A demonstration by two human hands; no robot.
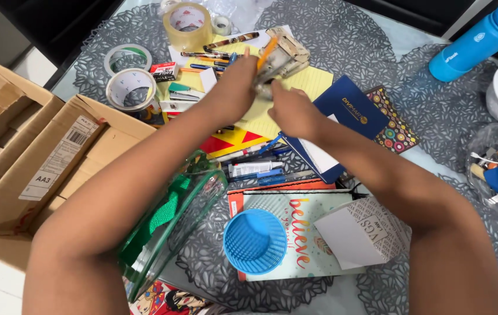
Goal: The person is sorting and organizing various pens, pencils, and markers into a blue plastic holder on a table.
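Observation:
My left hand (232, 87) is closed around an orange pencil (267, 51) that sticks up past my fingers. My right hand (293, 111) meets it at a small metallic object (265, 77), blurred and partly hidden by my fingers. Both hands hover above a yellow lined notepad (307, 81). Just beyond them lies a worn beige stapler-like object (287, 49). Pens and markers (255, 169) lie scattered below my forearms.
Tape rolls (131, 87) and a large clear tape roll (187, 23) sit far left. An open cardboard box (33, 157) stands left. A blue mesh cup (255, 240), a pale notebook (313, 256), a white box (363, 230), a clear green-lined bag (170, 221), a dark blue book (351, 111) and a blue bottle (476, 41) surround me.

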